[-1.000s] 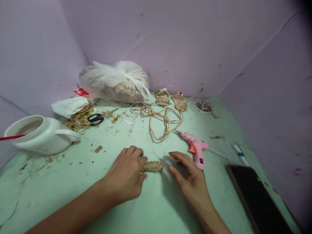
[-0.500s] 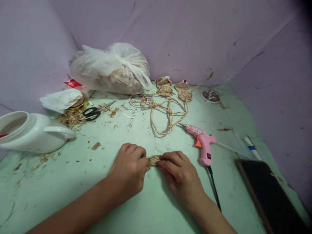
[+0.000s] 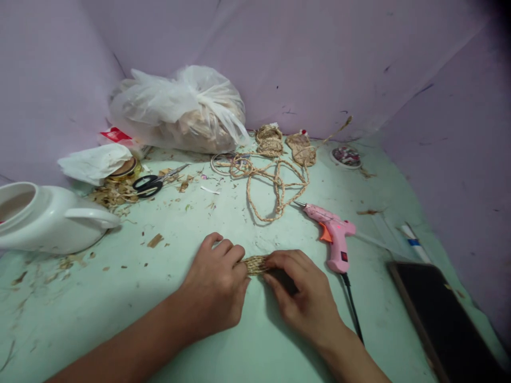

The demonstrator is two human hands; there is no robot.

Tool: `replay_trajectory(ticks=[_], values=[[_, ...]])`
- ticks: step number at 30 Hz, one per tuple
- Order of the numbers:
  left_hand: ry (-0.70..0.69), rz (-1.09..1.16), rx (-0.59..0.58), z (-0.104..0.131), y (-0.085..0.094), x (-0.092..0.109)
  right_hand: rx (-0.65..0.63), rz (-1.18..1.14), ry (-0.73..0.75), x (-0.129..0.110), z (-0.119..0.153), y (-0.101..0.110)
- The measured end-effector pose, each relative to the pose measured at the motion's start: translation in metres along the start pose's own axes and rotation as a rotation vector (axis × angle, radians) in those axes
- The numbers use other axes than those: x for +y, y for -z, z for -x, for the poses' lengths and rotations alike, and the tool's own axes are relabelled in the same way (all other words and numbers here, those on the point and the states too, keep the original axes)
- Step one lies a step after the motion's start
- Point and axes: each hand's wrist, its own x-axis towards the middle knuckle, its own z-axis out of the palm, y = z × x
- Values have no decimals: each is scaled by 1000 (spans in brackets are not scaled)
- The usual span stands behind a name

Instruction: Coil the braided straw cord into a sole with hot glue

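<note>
Hands [image 3: 217, 284] on woven pc [image 3: 255, 265]; glue gun [image 3: 330, 231] nr R, cord [image 3: 277, 187] bhd

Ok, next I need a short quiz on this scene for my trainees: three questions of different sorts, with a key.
1. Which thing lies between the left hand and the right hand?
a) the plastic bag
b) the woven piece
c) the braided cord

2. True or false: seen from the camera, the scissors lie to the right of the pink glue gun.

3. Fill in the colour: the glue gun's trigger is ____.

Key: 1. b; 2. false, they lie to its left; 3. orange.
</note>
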Motion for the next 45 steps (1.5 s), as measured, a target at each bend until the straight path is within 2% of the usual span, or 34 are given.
replay_trajectory(ticks=[3,8,11,14,18,24,29,32,34,37,41,45], values=[[10,26,7,0,-1,-1,8,2,-3,0,-2,0],[71,87,-15,1,-2,-2,-90,24,-60,1,-5,-4],[101,130,-38,1,-2,-2,-112,-40,-85,4,-3,-2],[94,157,-39,0,-1,-3,-76,-125,-131,6,0,2],[103,166,-74,-1,0,-4,-42,-113,-214,9,-3,0],[101,183,-59,-1,-2,-4,-90,-65,-222,6,-8,-7],[95,191,-42,0,-2,-6,-103,-212,-247,14,-6,3],[92,193,-40,-1,-1,-7,-55,-300,-291,22,-4,10],[87,190,-36,-1,-1,-7,-23,-293,-309,22,-2,11],[82,180,-42,-2,-1,-6,-59,-237,-270,17,-2,9],[93,159,-98,-3,5,-6,-97,-152,-209,11,-3,6],[148,214,-237,-3,25,-17,-104,-88,-162,10,-4,5]])
